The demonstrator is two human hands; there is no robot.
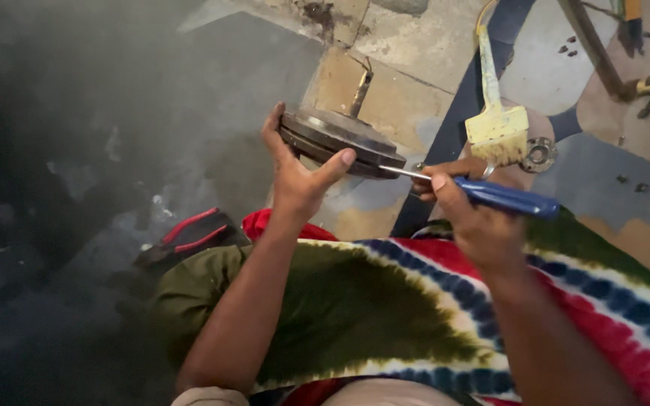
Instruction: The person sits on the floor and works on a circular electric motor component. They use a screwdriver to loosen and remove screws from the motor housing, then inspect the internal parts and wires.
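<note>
A wide cloth (415,316) dyed in green, blue, red and white bands spreads over the person's lap, below both hands. Beyond the hands lies a worn tiled floor (408,98), stained and patched in tan and grey.

The round metal disc assembly (338,140), dark and layered with a short shaft sticking up from its far side, sits in the left hand (297,177). That hand cups it from beneath, thumb laid over the near rim and fingers curled round the far left edge, so the grasp is firm and the disc is held tilted above the lap.

The right hand (466,214) is clenched around the blue handle of a screwdriver (490,195), thumb pressed along the top of the handle. The steel shank runs leftward from that grip and its tip meets the disc's near right edge, just beside the left thumb.

Left of the left wrist, down on the dark ground, rests a pair of pliers (189,234) with red and black handles. Above the right hand lies a yellowish paintbrush (496,124) with a long handle, and just beside its bristles sits a small round metal flange (539,155).
</note>
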